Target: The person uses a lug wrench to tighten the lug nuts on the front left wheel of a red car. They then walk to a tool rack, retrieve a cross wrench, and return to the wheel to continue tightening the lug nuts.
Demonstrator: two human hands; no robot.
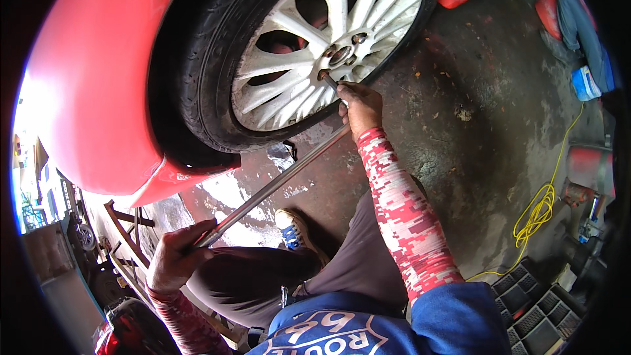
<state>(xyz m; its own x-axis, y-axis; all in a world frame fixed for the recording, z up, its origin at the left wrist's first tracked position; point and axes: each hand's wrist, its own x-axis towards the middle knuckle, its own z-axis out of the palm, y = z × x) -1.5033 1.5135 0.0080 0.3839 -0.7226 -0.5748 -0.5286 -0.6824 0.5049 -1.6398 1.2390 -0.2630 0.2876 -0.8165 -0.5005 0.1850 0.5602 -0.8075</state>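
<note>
A red car's front wheel (pixel 340 10) has a white multi-spoke rim and a black tyre (pixel 217 46). My left hand (pixel 179 254) is wrapped round the near-left end of a long metal wheel wrench (pixel 276 183). The bar slopes up to the right, toward the hub. At the wrench's far end, my right hand (pixel 360 106) closes round its head. From that hand a socket shaft (pixel 330 81) points into a lug nut hole (pixel 323 74) beside the wheel's centre cap (pixel 340 57). Whether the socket is seated on the nut is hard to see.
Red bodywork (pixel 105 85) curves round the tyre at left. A yellow cable (pixel 536 213) lies coiled on the stained floor (pixel 460 151) at right, near black plastic crates (pixel 536 315). Metal stands (pixel 128 233) are at lower left. Another person's blue-clad leg (pixel 578 23) shows at upper right.
</note>
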